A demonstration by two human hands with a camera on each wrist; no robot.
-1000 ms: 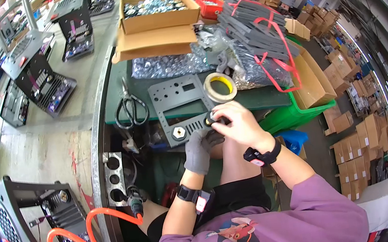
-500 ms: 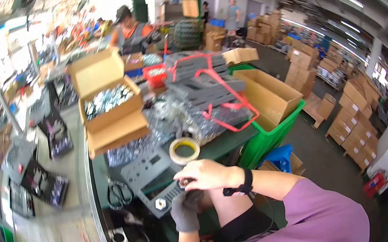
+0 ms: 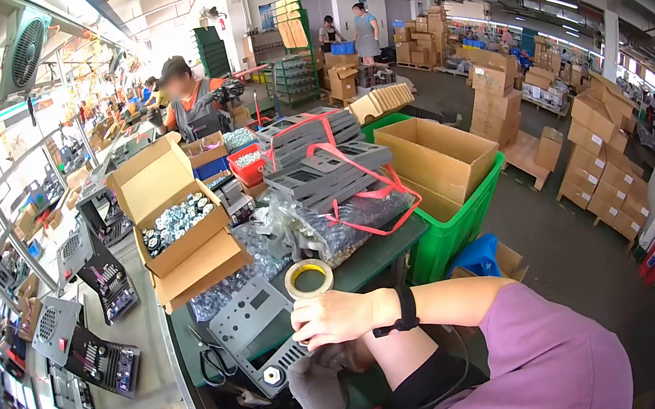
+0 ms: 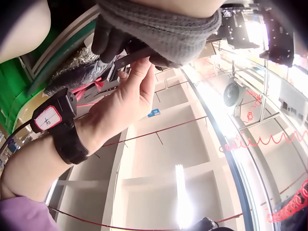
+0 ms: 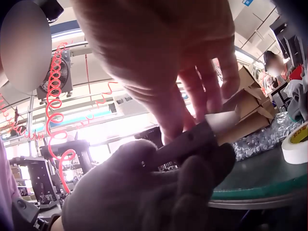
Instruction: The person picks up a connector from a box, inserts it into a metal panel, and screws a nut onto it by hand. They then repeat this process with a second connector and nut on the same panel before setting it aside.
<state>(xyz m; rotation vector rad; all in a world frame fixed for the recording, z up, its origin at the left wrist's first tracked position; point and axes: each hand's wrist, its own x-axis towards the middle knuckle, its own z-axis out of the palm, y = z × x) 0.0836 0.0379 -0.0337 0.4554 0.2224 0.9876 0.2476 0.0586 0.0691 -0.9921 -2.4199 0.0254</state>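
Observation:
A grey metal panel point(image 3: 248, 317) with round holes, slots and a large cutout lies tilted over the front edge of the green bench. My gloved left hand point(image 3: 316, 386) grips its near corner from below, thumb along the edge in the right wrist view point(image 5: 130, 190). A white hex-nut fitting with a brass centre point(image 3: 273, 375) sits on the panel's near strip. Bare fingers of my right hand point(image 3: 330, 317) bend down over the panel's near right corner, pinching a small round fitting there; the fingers mostly hide it.
A tape roll point(image 3: 308, 278) and black-handled scissors point(image 3: 214, 360) flank the panel. Behind stand an open carton of metal parts point(image 3: 179, 222), plastic-wrapped goods point(image 3: 338, 224) and stacked grey panels point(image 3: 327, 173) with red strapping. A green bin point(image 3: 462, 224) borders the right side; another person point(image 3: 193, 98) works beyond.
The head view has tilted up and swung, showing more of the room. My right hand stays over the panel's corner, its fingers now covering the fitting. The left hand keeps its grip.

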